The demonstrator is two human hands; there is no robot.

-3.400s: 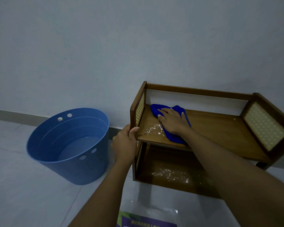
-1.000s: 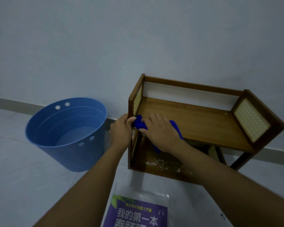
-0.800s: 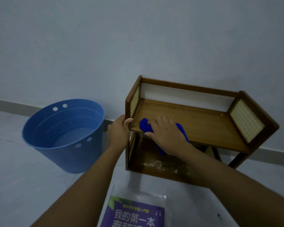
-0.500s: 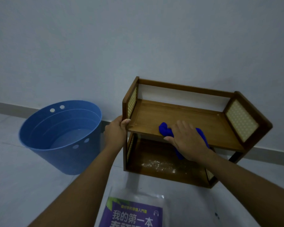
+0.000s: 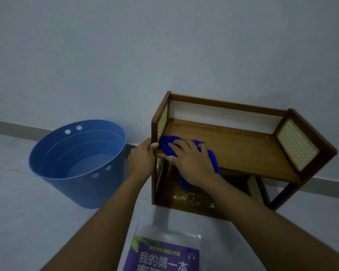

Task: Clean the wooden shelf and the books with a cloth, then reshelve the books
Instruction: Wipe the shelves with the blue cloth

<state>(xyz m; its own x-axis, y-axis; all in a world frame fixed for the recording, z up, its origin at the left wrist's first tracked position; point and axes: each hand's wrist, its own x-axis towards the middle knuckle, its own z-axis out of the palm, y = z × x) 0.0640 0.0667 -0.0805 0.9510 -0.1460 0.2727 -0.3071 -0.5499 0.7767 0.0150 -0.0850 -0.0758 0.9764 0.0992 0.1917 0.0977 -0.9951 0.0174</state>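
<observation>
view count: one, head cam only, nothing shared with another view
position: worn on the person's head, above and in front of the shelf [image 5: 243, 153]
facing: forward and down, toward the wall [image 5: 164, 45] and floor [image 5: 18, 192]
nearness: close; both forearms run in from the bottom edge
framing: wide angle, shelf right of centre, bucket [image 5: 76, 167] left, book [image 5: 162, 255] cut by bottom edge
tilt: wall base slopes down to the right
</observation>
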